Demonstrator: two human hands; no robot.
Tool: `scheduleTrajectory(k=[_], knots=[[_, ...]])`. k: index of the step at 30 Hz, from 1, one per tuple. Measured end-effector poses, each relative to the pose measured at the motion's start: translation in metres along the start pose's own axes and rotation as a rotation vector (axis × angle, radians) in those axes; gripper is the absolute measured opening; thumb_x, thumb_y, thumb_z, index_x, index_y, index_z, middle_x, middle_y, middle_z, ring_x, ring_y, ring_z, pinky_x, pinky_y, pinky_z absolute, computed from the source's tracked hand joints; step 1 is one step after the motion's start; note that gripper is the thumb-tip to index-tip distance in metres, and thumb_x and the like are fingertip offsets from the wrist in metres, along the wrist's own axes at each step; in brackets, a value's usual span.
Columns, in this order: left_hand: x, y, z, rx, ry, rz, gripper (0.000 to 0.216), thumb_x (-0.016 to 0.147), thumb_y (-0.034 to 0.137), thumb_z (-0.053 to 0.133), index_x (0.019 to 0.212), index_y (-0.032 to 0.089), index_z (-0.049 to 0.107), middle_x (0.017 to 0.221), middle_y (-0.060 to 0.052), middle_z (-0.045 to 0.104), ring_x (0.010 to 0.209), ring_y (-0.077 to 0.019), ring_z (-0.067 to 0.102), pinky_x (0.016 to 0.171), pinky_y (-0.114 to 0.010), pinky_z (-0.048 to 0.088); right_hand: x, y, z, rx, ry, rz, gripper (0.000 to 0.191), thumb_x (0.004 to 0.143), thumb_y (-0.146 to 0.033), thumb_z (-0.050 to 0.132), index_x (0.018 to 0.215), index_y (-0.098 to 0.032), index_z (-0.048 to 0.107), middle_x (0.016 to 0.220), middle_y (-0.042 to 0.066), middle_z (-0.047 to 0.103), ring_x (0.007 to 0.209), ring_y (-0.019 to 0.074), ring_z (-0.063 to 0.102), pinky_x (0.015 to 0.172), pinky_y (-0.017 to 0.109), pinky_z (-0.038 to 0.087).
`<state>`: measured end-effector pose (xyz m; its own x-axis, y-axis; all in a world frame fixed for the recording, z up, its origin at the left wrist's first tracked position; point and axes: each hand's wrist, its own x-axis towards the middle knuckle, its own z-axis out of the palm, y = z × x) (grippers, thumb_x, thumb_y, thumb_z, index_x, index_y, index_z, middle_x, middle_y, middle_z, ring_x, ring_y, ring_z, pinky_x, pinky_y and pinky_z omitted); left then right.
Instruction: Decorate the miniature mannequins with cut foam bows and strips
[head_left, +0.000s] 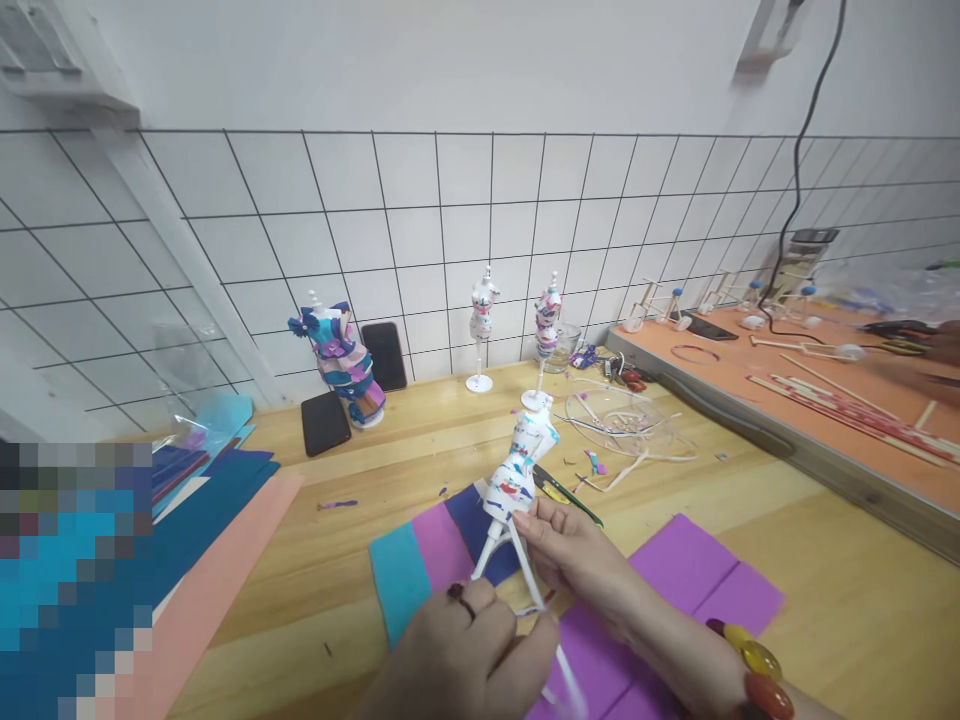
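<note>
A small white dress form [517, 460] with coloured patches leans over the table in front of me. My left hand [469, 655], wearing a dark ring, is closed around its stand pole. At the torso's lower edge, my right hand [574, 555] pinches a narrow white strip [527, 565] against the form. The strip hangs down past my left thumb, its lower end blurred. Under my hands lie purple sheets [690, 570] and a panel of teal, pink and navy pieces [427, 550]. A box cutter [570, 492] lies just behind my right hand, partly hidden.
Behind stand two more dress forms [481, 325] [547, 320] and one dressed in ruffled fabric [345, 360], beside two phones [325, 423] [385, 355]. Coloured sheets [232, 560] are stacked left. Clear looped strips [622, 425] lie right, before an orange work surface [757, 360] with wooden sticks and a blurred hand.
</note>
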<state>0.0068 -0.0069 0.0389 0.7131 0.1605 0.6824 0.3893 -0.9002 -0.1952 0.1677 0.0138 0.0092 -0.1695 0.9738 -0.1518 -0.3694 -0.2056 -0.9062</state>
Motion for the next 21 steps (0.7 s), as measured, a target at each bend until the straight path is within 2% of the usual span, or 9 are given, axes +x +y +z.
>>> scheduleTrajectory(k=[2, 4, 7, 8, 10, 13, 16, 21], knots=[[-0.002, -0.001, -0.002, 0.060, 0.051, -0.040, 0.026, 0.079, 0.007, 0.046, 0.098, 0.020, 0.059, 0.050, 0.002, 0.056, 0.046, -0.0140, 0.053, 0.043, -0.023, 0.033, 0.002, 0.002, -0.001, 0.048, 0.043, -0.031, 0.037, 0.062, -0.046, 0.074, 0.073, -0.015, 0.059, 0.052, -0.005, 0.051, 0.046, 0.0060, 0.045, 0.047, 0.017, 0.036], [-0.006, -0.001, -0.002, 0.025, 0.093, -0.264, 0.030, 0.079, 0.010, 0.049, 0.107, 0.021, 0.056, 0.057, -0.001, 0.060, 0.052, -0.0149, 0.055, 0.050, -0.024, 0.038, 0.004, 0.004, -0.002, 0.048, 0.067, -0.048, 0.038, 0.061, -0.048, 0.074, 0.074, -0.015, 0.060, 0.053, -0.004, 0.054, 0.049, 0.0083, 0.049, 0.051, 0.020, 0.040], [-0.010, -0.003, 0.000, -0.223, 0.083, -0.748, 0.031, 0.080, 0.017, 0.052, 0.111, 0.020, 0.055, 0.077, -0.007, 0.065, 0.070, -0.0191, 0.058, 0.067, -0.028, 0.042, 0.003, 0.008, -0.001, -0.004, 0.056, -0.061, 0.037, 0.065, -0.049, 0.071, 0.075, -0.016, 0.058, 0.045, -0.008, 0.045, 0.038, 0.0057, 0.038, 0.042, 0.019, 0.033], [-0.009, -0.004, 0.000, -0.332, 0.046, -0.868, 0.028, 0.080, 0.021, 0.053, 0.107, 0.020, 0.057, 0.082, -0.008, 0.065, 0.074, -0.0206, 0.058, 0.070, -0.030, 0.041, 0.001, 0.008, 0.000, -0.018, 0.045, -0.076, 0.037, 0.066, -0.049, 0.070, 0.076, -0.016, 0.057, 0.044, -0.009, 0.042, 0.036, 0.0044, 0.033, 0.039, 0.018, 0.029], [-0.007, -0.008, -0.001, -0.521, -0.076, -1.013, 0.020, 0.080, 0.028, 0.054, 0.097, 0.021, 0.061, 0.082, -0.007, 0.064, 0.077, -0.0219, 0.056, 0.071, -0.030, 0.040, -0.003, 0.008, 0.005, -0.035, -0.001, -0.087, 0.037, 0.067, -0.048, 0.069, 0.077, -0.015, 0.055, 0.044, -0.011, 0.037, 0.034, 0.0020, 0.024, 0.035, 0.017, 0.021], [-0.003, -0.014, -0.003, -0.648, -0.222, -1.062, 0.016, 0.081, 0.031, 0.051, 0.079, 0.021, 0.063, 0.073, -0.004, 0.061, 0.072, -0.0201, 0.053, 0.067, -0.028, 0.038, -0.011, 0.007, 0.013, -0.034, -0.083, -0.085, 0.036, 0.071, -0.046, 0.068, 0.083, -0.015, 0.053, 0.044, -0.012, 0.032, 0.035, 0.0009, 0.017, 0.035, 0.016, 0.013], [-0.002, -0.014, -0.003, -0.684, -0.238, -1.081, 0.022, 0.083, 0.032, 0.048, 0.070, 0.020, 0.060, 0.068, -0.003, 0.058, 0.069, -0.0184, 0.052, 0.065, -0.026, 0.036, -0.015, 0.006, 0.017, -0.066, -0.101, -0.109, 0.035, 0.075, -0.045, 0.064, 0.088, -0.014, 0.054, 0.043, -0.012, 0.033, 0.035, 0.0017, 0.020, 0.036, 0.016, 0.017], [-0.004, -0.011, -0.001, -0.854, -0.189, -1.167, 0.023, 0.085, 0.035, 0.044, 0.081, 0.019, 0.060, 0.079, -0.005, 0.062, 0.075, -0.0189, 0.054, 0.067, -0.025, 0.040, -0.018, 0.004, 0.016, -0.232, -0.101, -0.127, 0.036, 0.081, -0.047, 0.056, 0.086, -0.012, 0.057, 0.041, -0.009, 0.042, 0.036, 0.0036, 0.029, 0.039, 0.018, 0.022]])
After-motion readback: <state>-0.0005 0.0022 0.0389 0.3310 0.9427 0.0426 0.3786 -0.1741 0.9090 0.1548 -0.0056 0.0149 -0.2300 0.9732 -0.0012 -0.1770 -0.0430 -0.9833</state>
